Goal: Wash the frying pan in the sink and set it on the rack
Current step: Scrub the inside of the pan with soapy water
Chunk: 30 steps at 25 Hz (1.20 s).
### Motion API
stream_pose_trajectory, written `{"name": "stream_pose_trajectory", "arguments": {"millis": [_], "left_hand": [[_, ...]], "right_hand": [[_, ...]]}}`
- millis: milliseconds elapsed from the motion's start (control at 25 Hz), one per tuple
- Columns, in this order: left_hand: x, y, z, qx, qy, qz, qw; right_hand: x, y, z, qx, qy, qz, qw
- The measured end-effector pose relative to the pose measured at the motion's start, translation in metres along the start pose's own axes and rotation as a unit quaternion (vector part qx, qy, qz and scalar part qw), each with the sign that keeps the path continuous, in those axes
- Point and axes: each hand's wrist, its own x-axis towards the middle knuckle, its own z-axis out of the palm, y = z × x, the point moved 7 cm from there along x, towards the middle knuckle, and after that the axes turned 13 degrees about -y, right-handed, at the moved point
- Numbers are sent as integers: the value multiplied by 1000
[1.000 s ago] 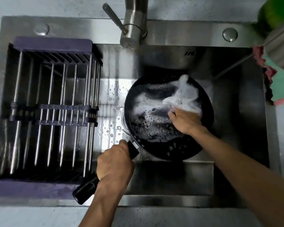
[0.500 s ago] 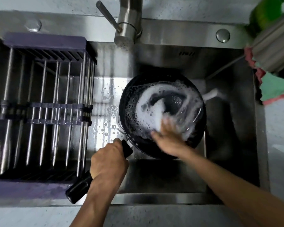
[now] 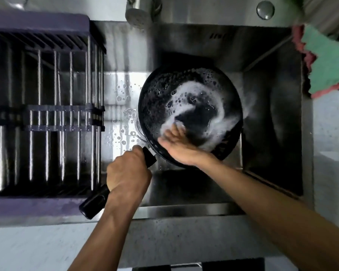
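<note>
Two bare hands work over a steel sink [image 3: 270, 133] that fills the middle of the frame; the left hand [image 3: 128, 174], lower centre, is clenched around the black handle [image 3: 94, 202] of the frying pan [image 3: 159, 90], the handle's butt end sticking out toward the lower left; the pan itself sits inside the basin, centre right, its dark inside streaked with white suds [image 3: 221, 118]; the right hand [image 3: 177, 147] reaches in over the pan's near rim, fingers blurred against the foam, and I cannot tell whether it grasps a cloth or lies flat; a rack [image 3: 47, 118] with purple ends and metal bars spans the left part of the sink; a tap [image 3: 139, 10] hangs at the top centre; a green cloth with a pink edge [image 3: 329, 65] drapes over the upper right rim; droplets [image 3: 121, 98] dot the steel between rack and pan.
</note>
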Motion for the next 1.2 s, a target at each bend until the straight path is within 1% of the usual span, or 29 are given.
{"name": "stream_pose_trajectory", "arguments": {"millis": [40, 80, 120, 160, 200, 240, 280, 320, 360, 400, 440, 480, 520, 560, 600, 640, 680, 720, 760, 800, 840, 880, 920, 960, 1000, 1040, 1120, 1160, 1200], "left_hand": [[1, 0, 1, 2, -5, 1, 1000], [1, 0, 3, 0, -8, 1, 1000], [1, 0, 4, -3, -6, 3, 1000], [1, 0, 4, -7, -3, 5, 1000], [1, 0, 2, -10, 0, 6, 1000], [1, 0, 1, -11, 0, 6, 1000], [0, -1, 1, -12, 0, 6, 1000], [0, -1, 1, -14, 0, 4, 1000], [-2, -1, 1, -11, 0, 3, 1000], [-2, 0, 1, -7, 1, 2, 1000], [-2, 0, 0, -5, -1, 0, 1000], [-1, 0, 0, -5, -2, -1, 1000], [-1, 0, 1, -8, -4, -3, 1000], [-1, -1, 3, -12, -4, -4, 1000], [-1, -1, 3, -14, -1, -3, 1000], [-1, -1, 1, -16, 0, -3, 1000], [0, -1, 2, -18, -1, -5, 1000], [0, -2, 2, -16, -2, -5, 1000], [0, -2, 2, -12, -1, -5, 1000], [-1, -2, 2, -9, 0, -5, 1000], [-2, -1, 2, -6, -1, -4, 1000], [-2, 0, 2, -4, -3, -3, 1000], [-1, 1, 3, -3, -6, -1, 1000], [0, 0, 4, -6, -8, -2, 1000], [0, -1, 4, -10, -8, -4, 1000], [1, -2, 3, -16, -7, -7, 1000], [1, -2, 2, -19, -7, -8, 1000], [0, -1, 3, -19, -9, -7, 1000], [0, -2, 2, -19, -7, -7, 1000]], "right_hand": [[14, -33, -5, 26, -7, -73, 997], [26, -48, -34, -20, 21, -117, 993], [29, -46, -70, -105, 70, -107, 986], [30, -22, -107, -185, 128, -47, 973], [19, 14, -136, -249, 171, 41, 952], [2, 50, -145, -288, 191, 116, 931], [-18, 74, -131, -274, 166, 162, 933], [-36, 84, -96, -250, 121, 179, 944], [-44, 69, -49, -209, 54, 147, 965], [-40, 41, -13, -153, -20, 83, 984], [-30, 5, 2, -81, -47, 3, 996], [-11, -27, -2, -62, -40, -76, 994], [1, -52, -30, -113, 2, -119, 986], [12, -55, -69, -193, 63, -114, 972], [18, -39, -109, -260, 131, -63, 954], [14, -9, -144, -312, 181, 20, 933], [1, 29, -159, -347, 202, 97, 911], [-18, 58, -151, -349, 176, 151, 908], [-38, 74, -123, -334, 118, 181, 918], [-50, 76, -80, -311, 41, 170, 934], [-51, 63, -41, -273, -44, 130, 952], [-43, 40, -16, -211, -99, 68, 970], [-25, 10, -11, -166, -105, -12, 980], [-7, -20, -27, -166, -82, -71, 980], [9, -28, -56, -203, -40, -84, 975], [18, -25, -91, -244, 25, -51, 968], [7, 41, -143, -319, 120, 101, 935], [-13, 72, -139, -351, 99, 140, 921], [-34, 92, -111, -354, 39, 154, 922]]}}
